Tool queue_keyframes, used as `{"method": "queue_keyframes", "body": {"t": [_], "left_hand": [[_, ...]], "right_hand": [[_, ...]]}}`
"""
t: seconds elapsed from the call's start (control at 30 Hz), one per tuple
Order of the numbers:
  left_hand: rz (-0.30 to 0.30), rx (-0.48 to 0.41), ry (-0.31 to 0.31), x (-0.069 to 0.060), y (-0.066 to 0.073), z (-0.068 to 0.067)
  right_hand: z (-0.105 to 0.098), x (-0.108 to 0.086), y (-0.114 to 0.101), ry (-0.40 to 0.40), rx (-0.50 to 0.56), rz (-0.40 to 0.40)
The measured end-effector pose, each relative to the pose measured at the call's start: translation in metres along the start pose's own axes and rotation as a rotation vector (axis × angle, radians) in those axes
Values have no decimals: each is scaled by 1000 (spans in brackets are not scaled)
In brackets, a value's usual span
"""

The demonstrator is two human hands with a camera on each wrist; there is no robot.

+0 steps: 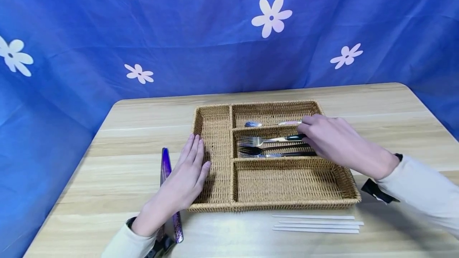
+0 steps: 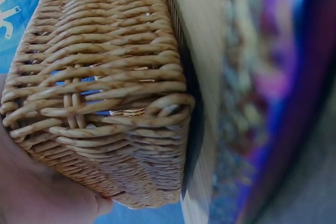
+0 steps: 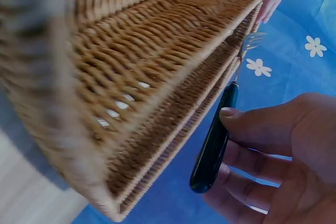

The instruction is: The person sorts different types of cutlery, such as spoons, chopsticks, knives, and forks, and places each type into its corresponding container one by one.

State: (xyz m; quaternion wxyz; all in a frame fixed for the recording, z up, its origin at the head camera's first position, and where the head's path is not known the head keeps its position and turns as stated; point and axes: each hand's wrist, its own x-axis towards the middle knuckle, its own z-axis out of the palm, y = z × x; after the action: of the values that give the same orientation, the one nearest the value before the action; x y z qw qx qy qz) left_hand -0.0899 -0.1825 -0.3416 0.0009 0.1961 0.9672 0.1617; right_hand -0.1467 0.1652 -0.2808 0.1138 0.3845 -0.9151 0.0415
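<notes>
A wicker tray with four compartments lies on the table. In the head view, my left hand rests along its left rim, fingers straight; the left wrist view shows part of that hand against the wicker side. My right hand pinches the dark green handle of a fork over the middle right compartment. The right wrist view shows thumb and fingers of the hand on that handle. Below the fork lie a black fork and a knife.
A spoon and another piece with a shiny handle lie in the back right compartment. Several white sticks lie in front of the tray. Beside my left forearm is a shiny purple object. A blue cloth hangs behind the table.
</notes>
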Motion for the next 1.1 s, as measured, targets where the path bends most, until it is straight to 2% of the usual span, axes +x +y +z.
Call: {"method": "queue_keyframes", "body": {"t": [0.17, 0.33, 0.5, 0.83, 1.1], "left_hand": [[-19, -10, -4, -1, 0, -2], [-21, -18, -1, -2, 0, -1], [-21, -9, 1, -1, 1, -2], [-21, -11, -8, 0, 2, -2], [-17, -10, -13, 0, 2, -2]], "right_hand": [[-4, 15, -4, -15, -22, -22], [1, 25, -10, -34, -1, -35], [5, 30, -14, -23, -6, -17], [14, 29, -14, -215, 78, 104], [25, 25, -7, -239, 90, 121]]}}
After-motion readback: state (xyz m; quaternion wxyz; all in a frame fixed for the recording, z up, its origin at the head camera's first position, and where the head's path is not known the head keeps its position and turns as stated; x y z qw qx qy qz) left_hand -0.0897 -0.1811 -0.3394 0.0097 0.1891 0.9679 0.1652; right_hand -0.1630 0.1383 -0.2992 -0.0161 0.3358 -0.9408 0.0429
